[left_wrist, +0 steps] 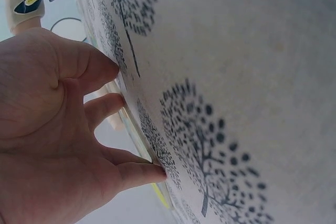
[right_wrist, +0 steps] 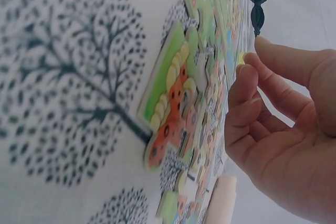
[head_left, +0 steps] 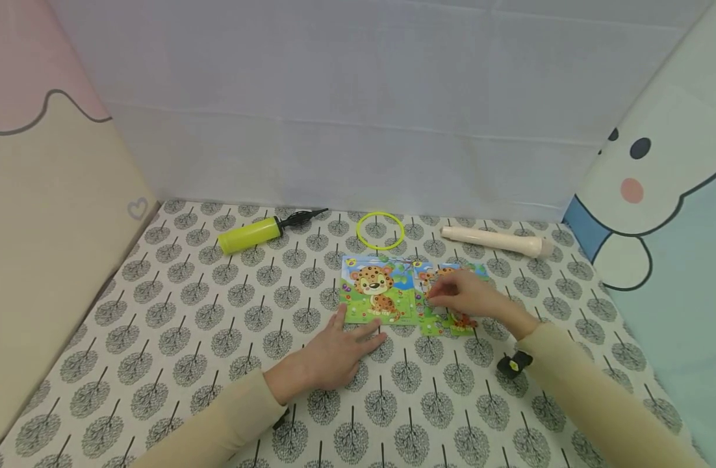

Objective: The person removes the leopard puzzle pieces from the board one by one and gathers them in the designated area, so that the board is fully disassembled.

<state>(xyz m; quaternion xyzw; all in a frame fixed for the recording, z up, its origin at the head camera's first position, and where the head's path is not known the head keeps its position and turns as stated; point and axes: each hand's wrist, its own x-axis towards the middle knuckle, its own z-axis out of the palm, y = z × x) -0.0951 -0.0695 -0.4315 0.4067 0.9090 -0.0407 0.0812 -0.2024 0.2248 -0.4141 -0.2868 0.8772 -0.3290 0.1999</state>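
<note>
In the head view a leopard picture puzzle (head_left: 401,296) lies flat on the patterned cloth, its picture whole. The fingers of my left hand (head_left: 339,354) are spread at its lower left edge; the left wrist view shows this hand (left_wrist: 58,129) with fingertips against the board's edge. Over a second leopard puzzle (head_left: 434,325), which lies in loose pieces to the right, hangs my right hand (head_left: 466,296), fingers bent. No piece shows between the fingers of this hand (right_wrist: 283,103) in the right wrist view. An orange-and-green puzzle piece (right_wrist: 170,100) lies below it on the cloth.
Behind the puzzles lies a yellow-green ring (head_left: 403,233). A yellow hand pump (head_left: 249,235) with a black nozzle is at the back left. A pale flashlight-shaped tube (head_left: 492,239) lies at the back right. Fabric walls enclose the table on several sides.
</note>
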